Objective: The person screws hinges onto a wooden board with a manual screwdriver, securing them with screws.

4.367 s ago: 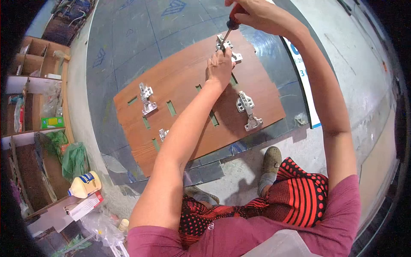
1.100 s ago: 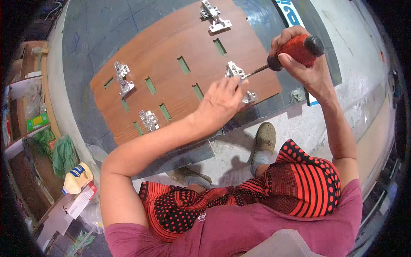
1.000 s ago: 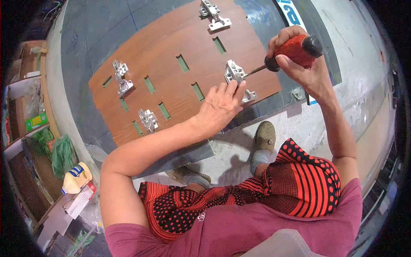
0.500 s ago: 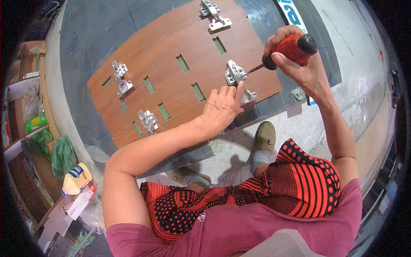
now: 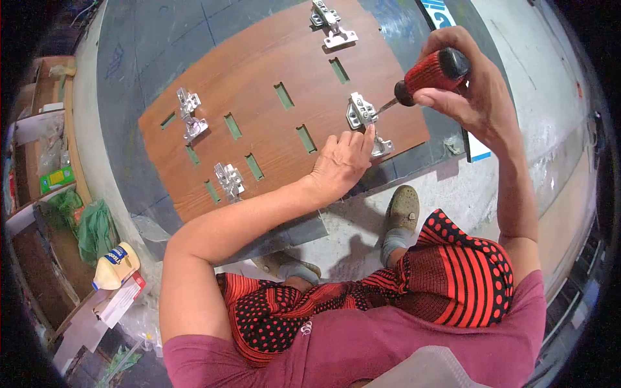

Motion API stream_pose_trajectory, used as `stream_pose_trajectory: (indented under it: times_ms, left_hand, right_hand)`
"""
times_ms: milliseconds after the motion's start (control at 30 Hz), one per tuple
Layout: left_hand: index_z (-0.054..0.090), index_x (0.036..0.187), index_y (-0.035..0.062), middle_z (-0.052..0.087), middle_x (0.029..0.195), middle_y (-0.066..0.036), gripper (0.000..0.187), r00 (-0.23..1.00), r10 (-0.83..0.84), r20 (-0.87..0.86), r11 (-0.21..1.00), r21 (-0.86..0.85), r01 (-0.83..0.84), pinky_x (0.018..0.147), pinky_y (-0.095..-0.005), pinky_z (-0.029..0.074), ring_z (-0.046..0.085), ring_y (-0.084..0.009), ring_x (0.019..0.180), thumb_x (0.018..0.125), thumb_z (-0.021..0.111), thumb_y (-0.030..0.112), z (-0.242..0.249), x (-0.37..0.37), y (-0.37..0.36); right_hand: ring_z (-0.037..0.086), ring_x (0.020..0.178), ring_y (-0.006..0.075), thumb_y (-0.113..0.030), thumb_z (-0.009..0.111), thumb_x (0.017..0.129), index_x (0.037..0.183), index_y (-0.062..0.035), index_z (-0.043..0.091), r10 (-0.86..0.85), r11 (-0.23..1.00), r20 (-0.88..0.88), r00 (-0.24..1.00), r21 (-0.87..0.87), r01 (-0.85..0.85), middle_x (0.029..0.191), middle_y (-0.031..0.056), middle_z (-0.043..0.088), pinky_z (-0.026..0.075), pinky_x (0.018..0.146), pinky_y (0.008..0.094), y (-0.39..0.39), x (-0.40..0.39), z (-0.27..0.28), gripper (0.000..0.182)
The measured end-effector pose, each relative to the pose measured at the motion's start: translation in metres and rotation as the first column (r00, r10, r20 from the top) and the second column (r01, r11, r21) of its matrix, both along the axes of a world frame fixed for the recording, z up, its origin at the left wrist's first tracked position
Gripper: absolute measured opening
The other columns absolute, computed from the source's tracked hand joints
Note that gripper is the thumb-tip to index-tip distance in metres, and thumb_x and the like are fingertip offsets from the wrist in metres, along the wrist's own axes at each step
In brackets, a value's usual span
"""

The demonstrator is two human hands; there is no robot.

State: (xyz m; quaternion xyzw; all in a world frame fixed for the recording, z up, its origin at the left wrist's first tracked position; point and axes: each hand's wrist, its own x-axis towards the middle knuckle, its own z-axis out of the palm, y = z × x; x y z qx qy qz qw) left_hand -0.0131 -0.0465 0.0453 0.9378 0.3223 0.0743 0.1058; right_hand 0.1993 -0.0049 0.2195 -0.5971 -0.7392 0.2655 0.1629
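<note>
My right hand (image 5: pixel 482 97) is wrapped around the red and black handle of a screwdriver (image 5: pixel 428 74). Its shaft slants down to the left, and the tip meets a silver cabinet hinge (image 5: pixel 359 111) near the right edge of a brown wood-grain board (image 5: pixel 213 97). My left hand (image 5: pixel 341 161) lies at the near side of that hinge, fingers bent close together, index fingertip pressing on it beside the screwdriver tip. What the other left fingers touch is hidden. More hinges sit on the board: one at the top (image 5: pixel 333 26), one at the left (image 5: pixel 192 116), one near the front edge (image 5: pixel 229 180).
Several green-bottomed slots are cut in the board, which lies on a dark sheet (image 5: pixel 149 39). At the left stand wooden shelving (image 5: pixel 71 155), a green plastic bag (image 5: pixel 96 233) and a cream-coloured bottle (image 5: pixel 118 266). A white-and-blue strip (image 5: pixel 477 147) lies beyond the right side.
My right hand has turned around the screwdriver handle, its back now more to the right. The tip stays at the same hinge, and the whole view has shifted slightly.
</note>
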Motion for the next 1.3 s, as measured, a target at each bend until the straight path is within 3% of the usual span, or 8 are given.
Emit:
stream_pose_trajectory:
  times_ms: [267,400,500,633,733,867,1067,1300]
  left_hand:
    - [0.036,0.134,-0.0013,0.049,0.092,-0.008,0.075,0.999,0.005,-0.034,1.0,0.023,-0.004,0.069,-0.0342,0.042,0.05,-0.0214,0.086,0.075,0.068,0.031,-0.004,0.0,-0.002]
    - [0.036,0.134,-0.0029,0.05,0.092,-0.009,0.075,1.0,-0.007,-0.03,1.0,0.016,0.007,0.069,-0.0341,0.042,0.049,-0.0217,0.086,0.075,0.068,0.032,-0.001,-0.001,-0.002]
    - [0.036,0.133,-0.0043,0.05,0.092,-0.01,0.076,0.998,-0.02,-0.055,1.0,0.016,0.02,0.069,-0.0343,0.042,0.049,-0.0221,0.086,0.075,0.068,0.031,-0.001,0.0,-0.001]
    - [0.037,0.133,-0.0049,0.051,0.093,-0.01,0.075,0.999,-0.003,-0.032,0.999,0.046,0.005,0.068,-0.0348,0.043,0.05,-0.0223,0.085,0.075,0.068,0.031,-0.002,0.0,-0.003]
    - [0.037,0.133,-0.0045,0.051,0.093,-0.01,0.076,1.0,-0.001,-0.015,1.0,0.028,0.001,0.068,-0.0343,0.043,0.051,-0.0222,0.084,0.075,0.068,0.032,-0.003,0.001,-0.001]
    - [0.037,0.133,-0.0044,0.052,0.091,-0.009,0.074,0.998,0.009,-0.064,0.998,0.064,-0.005,0.067,-0.0341,0.043,0.052,-0.0224,0.085,0.075,0.067,0.031,-0.003,0.002,-0.004]
    - [0.038,0.131,-0.0059,0.052,0.093,-0.01,0.071,0.998,0.013,-0.063,1.0,0.014,-0.012,0.066,-0.0344,0.043,0.052,-0.0218,0.087,0.076,0.066,0.028,-0.001,0.002,-0.002]
    - [0.039,0.131,-0.0073,0.052,0.092,-0.011,0.07,0.999,-0.032,-0.01,0.999,0.044,0.032,0.066,-0.0346,0.044,0.052,-0.0227,0.084,0.076,0.066,0.028,-0.004,-0.001,-0.002]
  right_hand:
    - [0.054,0.107,0.0191,-0.03,0.067,0.083,0.117,-0.0075,0.051,0.271,0.959,-0.366,0.89,0.028,-0.281,0.115,0.0085,0.055,0.042,0.093,0.0337,0.004,0.005,0.002,0.043]
    - [0.051,0.112,0.0213,-0.029,0.069,0.081,0.116,-0.0049,0.05,0.028,0.99,0.011,1.0,0.141,-0.029,0.115,0.0097,0.054,0.039,0.096,0.0357,0.005,0.009,-0.004,0.047]
    - [0.051,0.113,0.0208,-0.028,0.064,0.085,0.118,-0.0051,0.048,0.283,0.958,-0.501,0.818,0.197,-0.21,0.117,0.0099,0.055,0.041,0.095,0.0346,0.007,0.005,-0.006,0.044]
    - [0.052,0.11,0.0178,-0.027,0.064,0.086,0.117,-0.0063,0.048,0.201,0.979,-0.47,0.86,0.072,-0.19,0.114,0.0084,0.055,0.042,0.093,0.0319,0.005,0.008,-0.01,0.041]
    - [0.054,0.101,0.0135,-0.029,0.067,0.085,0.116,-0.0071,0.048,-0.083,0.992,-0.07,0.994,0.09,0.089,0.107,0.0052,0.055,0.043,0.089,0.0283,0.009,0.008,-0.008,0.042]
    - [0.056,0.099,0.0143,-0.022,0.067,0.085,0.119,-0.0071,0.048,0.135,0.979,-0.71,0.691,-0.01,-0.202,0.105,0.0071,0.059,0.046,0.085,0.029,0.004,0.001,-0.011,0.042]
    - [0.059,0.095,0.0155,-0.022,0.066,0.086,0.118,-0.0061,0.049,-0.048,0.999,-0.21,0.977,-0.01,0.047,0.102,0.008,0.06,0.048,0.083,0.03,0.018,0.013,-0.02,0.04]
    - [0.057,0.098,0.0159,-0.029,0.065,0.086,0.113,-0.0067,0.051,0.238,0.945,-0.654,0.718,-0.015,-0.327,0.107,0.0078,0.058,0.047,0.086,0.0306,0.017,0.011,-0.026,0.038]
